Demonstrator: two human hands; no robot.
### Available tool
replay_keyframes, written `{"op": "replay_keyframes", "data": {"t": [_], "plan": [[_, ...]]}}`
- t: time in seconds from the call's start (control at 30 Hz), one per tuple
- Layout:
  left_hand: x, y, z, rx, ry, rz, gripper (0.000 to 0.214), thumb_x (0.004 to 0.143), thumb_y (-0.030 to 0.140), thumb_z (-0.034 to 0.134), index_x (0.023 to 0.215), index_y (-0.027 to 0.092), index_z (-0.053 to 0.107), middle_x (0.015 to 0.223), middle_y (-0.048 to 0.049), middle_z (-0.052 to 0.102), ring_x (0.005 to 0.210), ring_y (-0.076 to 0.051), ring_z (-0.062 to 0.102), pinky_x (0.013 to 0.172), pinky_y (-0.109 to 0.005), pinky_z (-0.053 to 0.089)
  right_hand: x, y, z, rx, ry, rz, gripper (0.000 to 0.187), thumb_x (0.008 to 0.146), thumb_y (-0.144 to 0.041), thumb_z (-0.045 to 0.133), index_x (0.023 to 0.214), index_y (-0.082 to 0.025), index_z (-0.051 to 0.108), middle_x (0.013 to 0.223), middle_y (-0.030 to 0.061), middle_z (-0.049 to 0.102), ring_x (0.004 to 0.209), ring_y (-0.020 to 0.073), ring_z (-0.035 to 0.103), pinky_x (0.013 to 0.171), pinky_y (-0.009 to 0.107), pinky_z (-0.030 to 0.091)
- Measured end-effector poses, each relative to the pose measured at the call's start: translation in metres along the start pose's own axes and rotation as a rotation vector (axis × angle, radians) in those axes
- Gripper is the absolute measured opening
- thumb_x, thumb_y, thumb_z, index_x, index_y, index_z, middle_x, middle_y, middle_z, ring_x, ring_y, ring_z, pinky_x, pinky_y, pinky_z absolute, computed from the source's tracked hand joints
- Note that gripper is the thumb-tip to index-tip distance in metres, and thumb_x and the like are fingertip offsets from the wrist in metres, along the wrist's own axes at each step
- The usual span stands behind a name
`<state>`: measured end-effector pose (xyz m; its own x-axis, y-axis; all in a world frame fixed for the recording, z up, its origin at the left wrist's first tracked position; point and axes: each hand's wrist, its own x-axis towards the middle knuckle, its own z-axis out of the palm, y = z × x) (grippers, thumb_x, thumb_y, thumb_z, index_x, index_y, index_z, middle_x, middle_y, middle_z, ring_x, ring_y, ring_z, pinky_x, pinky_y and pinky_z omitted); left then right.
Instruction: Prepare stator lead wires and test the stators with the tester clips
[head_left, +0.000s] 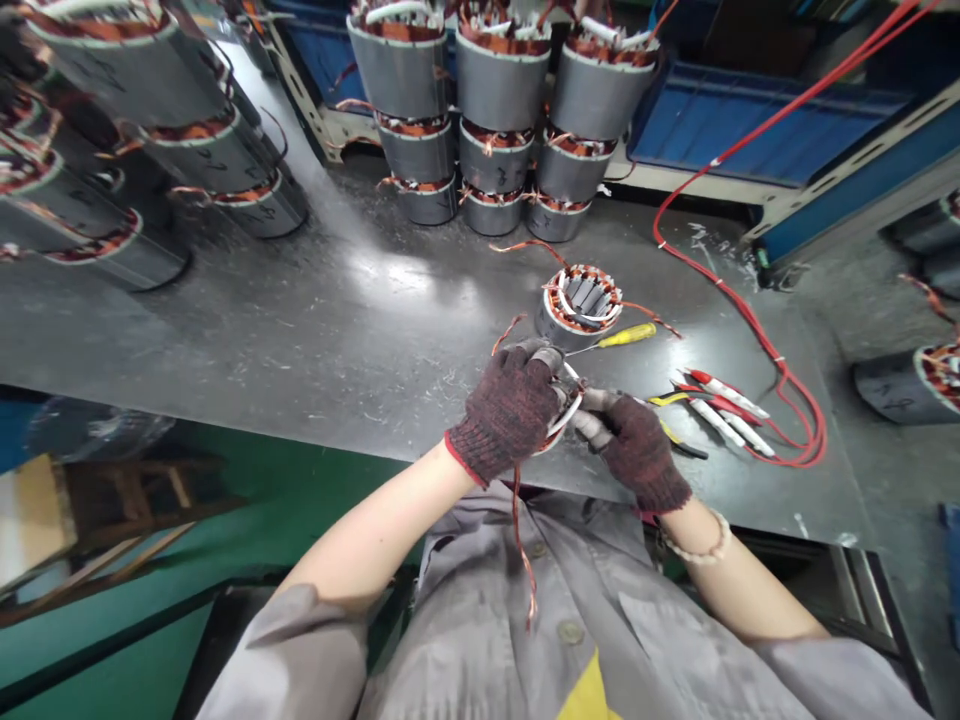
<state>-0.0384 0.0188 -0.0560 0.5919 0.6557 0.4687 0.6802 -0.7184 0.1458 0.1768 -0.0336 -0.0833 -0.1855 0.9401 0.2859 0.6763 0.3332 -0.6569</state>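
Note:
A motor stator (552, 441) with copper windings and white sleeving sits at the bench's front edge, mostly hidden beneath my gloved hands. My left hand (516, 405) is closed over its left side, fingers curled onto the winding end. From the right, my right hand (634, 445) has its thumb and fingers pressed together at the stator's winding; the exact strand between them is hidden. A twisted copper lead (520, 545) hangs down in front of my shirt. Just beyond my hands, a second stator (577, 328) stands upright, with a yellow-handled screwdriver (628, 335) beside it.
Yellow-and-black pliers (686, 447) and red-and-white test probes (726, 393) lie to the right, with red cable (750, 318) looping upward. Stacked stators (495, 160) stand at the back, and more stacks (202, 150) at the left. Blue bins (772, 125) line the rear rack.

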Motion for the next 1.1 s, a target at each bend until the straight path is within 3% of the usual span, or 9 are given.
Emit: {"op": "replay_keyframes", "data": {"t": [0.2, 0.3, 0.4, 0.5, 0.6, 0.7, 0.77, 0.97, 1.1], "plan": [[-0.005, -0.003, -0.004, -0.167, -0.01, -0.117, 0.018, 0.095, 0.03, 0.07, 0.096, 0.021, 0.086, 0.121, -0.0113, 0.075, 0.108, -0.027, 0.072, 0.091, -0.039, 0.061, 0.017, 0.005, -0.03, -0.255, 0.027, -0.192, 0.039, 0.108, -0.037, 0.059, 0.144, -0.025, 0.066, 0.132, 0.01, 0.077, 0.116, 0.0266, 0.075, 0.096, 0.041, 0.063], [-0.008, -0.004, 0.0, -0.221, 0.035, -0.175, 0.015, 0.093, 0.027, 0.071, 0.094, 0.02, 0.084, 0.119, -0.0114, 0.075, 0.112, -0.028, 0.073, 0.096, -0.04, 0.062, 0.033, 0.001, -0.036, -0.447, -0.106, -0.346, 0.047, 0.107, -0.03, 0.06, 0.154, -0.027, 0.059, 0.155, 0.0097, 0.063, 0.129, 0.0279, 0.068, 0.1, 0.041, 0.06], [-0.011, -0.006, 0.003, -0.287, 0.057, -0.254, 0.014, 0.092, 0.026, 0.07, 0.092, 0.019, 0.082, 0.116, -0.0119, 0.076, 0.113, -0.027, 0.075, 0.097, -0.039, 0.063, 0.037, -0.002, -0.032, -0.628, -0.191, -0.436, 0.043, 0.107, -0.025, 0.057, 0.149, -0.027, 0.064, 0.15, 0.0098, 0.066, 0.116, 0.029, 0.072, 0.09, 0.042, 0.06], [-0.011, -0.007, -0.002, -0.314, 0.049, -0.287, 0.014, 0.093, 0.024, 0.069, 0.092, 0.018, 0.081, 0.115, -0.0121, 0.076, 0.113, -0.026, 0.075, 0.098, -0.038, 0.063, 0.03, 0.002, -0.026, -0.613, -0.177, -0.381, 0.036, 0.107, -0.027, 0.057, 0.14, -0.025, 0.071, 0.141, 0.0098, 0.072, 0.113, 0.0275, 0.072, 0.086, 0.039, 0.059], [-0.005, -0.003, -0.018, -0.148, -0.037, -0.187, 0.013, 0.094, 0.027, 0.071, 0.096, 0.019, 0.081, 0.123, -0.0133, 0.075, 0.123, -0.033, 0.072, 0.108, -0.05, 0.059, 0.024, 0.006, -0.023, -0.449, -0.143, -0.301, 0.033, 0.108, -0.031, 0.057, 0.137, -0.025, 0.072, 0.135, 0.0088, 0.075, 0.116, 0.025, 0.072, 0.091, 0.036, 0.059], [0.006, 0.007, -0.036, 0.093, -0.059, -0.047, 0.019, 0.098, 0.027, 0.069, 0.113, 0.021, 0.079, 0.138, -0.0133, 0.071, 0.149, -0.042, 0.051, 0.127, -0.069, 0.034, 0.026, 0.011, -0.02, -0.361, -0.14, -0.262, 0.033, 0.107, -0.034, 0.059, 0.136, -0.026, 0.073, 0.132, 0.0092, 0.076, 0.117, 0.0267, 0.072, 0.095, 0.037, 0.058], [0.015, 0.014, -0.04, 0.161, -0.06, 0.022, 0.027, 0.1, 0.024, 0.065, 0.125, 0.019, 0.075, 0.143, -0.0135, 0.069, 0.157, -0.041, 0.04, 0.132, -0.069, 0.023, 0.028, 0.015, -0.019, -0.372, -0.142, -0.239, 0.032, 0.104, -0.036, 0.062, 0.131, -0.025, 0.075, 0.127, 0.0106, 0.078, 0.114, 0.0291, 0.073, 0.094, 0.04, 0.058], [0.033, 0.019, -0.027, 0.158, -0.26, 0.12, 0.02, 0.096, 0.032, 0.069, 0.102, 0.017, 0.082, 0.129, -0.0145, 0.077, 0.143, -0.044, 0.055, 0.125, -0.07, 0.033, 0.024, 0.023, -0.011, -0.375, -0.125, -0.267, 0.028, 0.102, -0.034, 0.061, 0.119, -0.02, 0.078, 0.115, 0.0133, 0.081, 0.1, 0.0305, 0.076, 0.083, 0.04, 0.058], [0.025, 0.01, -0.021, 0.113, -0.27, 0.095, 0.026, 0.094, 0.038, 0.071, 0.099, 0.017, 0.084, 0.125, -0.0135, 0.079, 0.133, -0.04, 0.063, 0.12, -0.061, 0.042, 0.015, 0.02, -0.009, -0.343, -0.098, -0.263, 0.028, 0.102, -0.034, 0.062, 0.12, -0.02, 0.078, 0.114, 0.0126, 0.081, 0.1, 0.0291, 0.076, 0.085, 0.039, 0.057]]}}
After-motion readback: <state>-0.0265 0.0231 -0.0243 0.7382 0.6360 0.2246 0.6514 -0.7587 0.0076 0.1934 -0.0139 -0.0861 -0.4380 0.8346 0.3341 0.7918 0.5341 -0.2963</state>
